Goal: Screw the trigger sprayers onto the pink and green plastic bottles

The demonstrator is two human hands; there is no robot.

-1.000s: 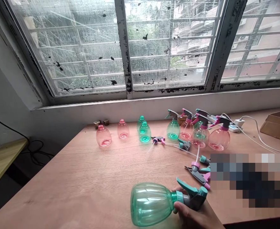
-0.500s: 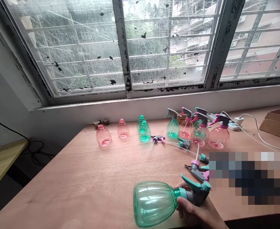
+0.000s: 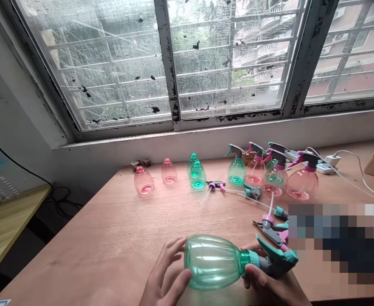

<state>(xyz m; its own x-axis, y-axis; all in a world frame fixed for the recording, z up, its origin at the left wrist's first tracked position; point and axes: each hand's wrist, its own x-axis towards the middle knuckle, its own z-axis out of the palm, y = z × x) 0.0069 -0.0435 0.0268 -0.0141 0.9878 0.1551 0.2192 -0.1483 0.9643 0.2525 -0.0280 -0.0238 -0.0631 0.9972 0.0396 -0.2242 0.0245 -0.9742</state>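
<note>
Over the near part of the wooden counter (image 3: 104,238), the green spray bottle (image 3: 212,261) is held sideways, base leftward. The right hand (image 3: 271,285) has its fingers pinching the neck, beside the teal collar (image 3: 254,258). The left hand (image 3: 156,285) has its fingers spread at the base; whether they grip, I cannot tell.

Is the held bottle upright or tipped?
Tipped sideways: the green bottle has its base by the left hand, neck by the right hand.
</note>
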